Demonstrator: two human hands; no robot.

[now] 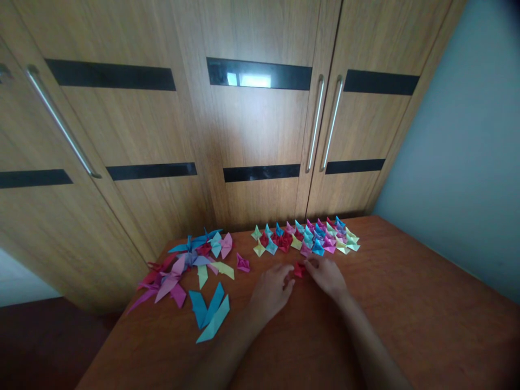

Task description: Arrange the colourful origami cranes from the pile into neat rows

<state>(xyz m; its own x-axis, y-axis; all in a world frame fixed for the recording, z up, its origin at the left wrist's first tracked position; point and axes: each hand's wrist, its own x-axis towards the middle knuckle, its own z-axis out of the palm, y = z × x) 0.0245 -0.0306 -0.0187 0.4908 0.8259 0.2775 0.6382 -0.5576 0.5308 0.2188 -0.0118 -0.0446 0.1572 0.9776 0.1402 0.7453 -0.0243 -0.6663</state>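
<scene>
A small red folded-paper origami piece (299, 270) sits low over the table between my two hands. My left hand (271, 290) is curled, with its fingertips closed at the piece's left edge. On the other side, my right hand (327, 277) pinches the piece's right edge from above, and the fingers hide part of it. Just behind the hands stand rows of small pointed origami pieces (319, 247) in red, blue, yellow and pink. A single magenta origami piece (242, 263) lies left of my left hand.
Left on the wooden table (406, 303) lies a heap of larger folded papers (170, 279). Nearer me are blue folded strips (208, 306) and a pale turquoise strip (215, 323). Wooden cupboard doors (260, 130) stand behind the table, a pale wall (463, 162) on the right.
</scene>
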